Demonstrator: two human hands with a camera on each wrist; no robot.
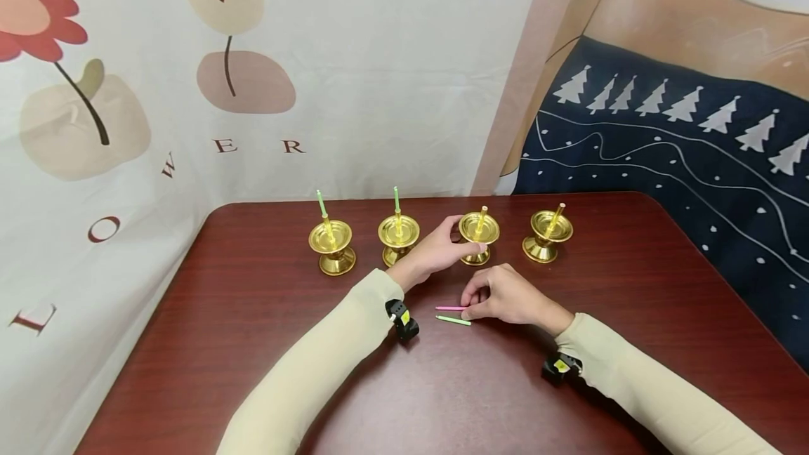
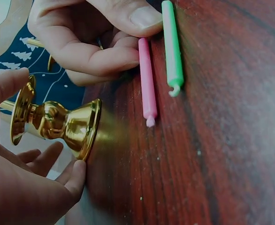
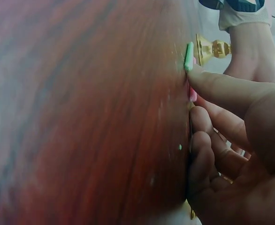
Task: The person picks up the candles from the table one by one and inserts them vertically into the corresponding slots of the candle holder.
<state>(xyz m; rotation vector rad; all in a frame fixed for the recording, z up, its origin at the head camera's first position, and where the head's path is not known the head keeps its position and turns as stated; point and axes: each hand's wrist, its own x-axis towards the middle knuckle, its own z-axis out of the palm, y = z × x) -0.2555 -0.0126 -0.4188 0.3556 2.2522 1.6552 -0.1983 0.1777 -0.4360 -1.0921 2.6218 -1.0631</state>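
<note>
Left sleeve [image 1: 303, 378]: nearest the camera, reaching up from in front and to the left of the held holder [image 1: 471, 235].
Leftmost holder [image 1: 337, 262]: well left of the held holder on the table [image 1: 253, 321], a green candle standing in its tube.
Second holder [image 1: 407, 235]: between the leftmost one and the held holder, also carrying a green candle; the left wrist crosses just before it, so small, slow movements seem wise.
Left hand [image 1: 437, 253]: at the held holder's left, its grip curved around it, thumb on the near side; a light hold should steady it, while squeezing the rim could tip it.
Pink candle [image 2: 147, 82]: lying on the table in front of the held holder, wick pointing left.
Loose green candle [image 2: 173, 47]: just beside the pink one, farther from the held holder; close to the thumb, it could easily be dragged along.
Right hand [image 1: 508, 297]: in front and right of the held holder, its grip pinching the pink candle's wickless end, how firmly I cannot tell; a hold nearer the middle would probably balance better.
Rightmost holder [image 1: 540, 249]: right of the held holder and apart from it, upright.
</note>
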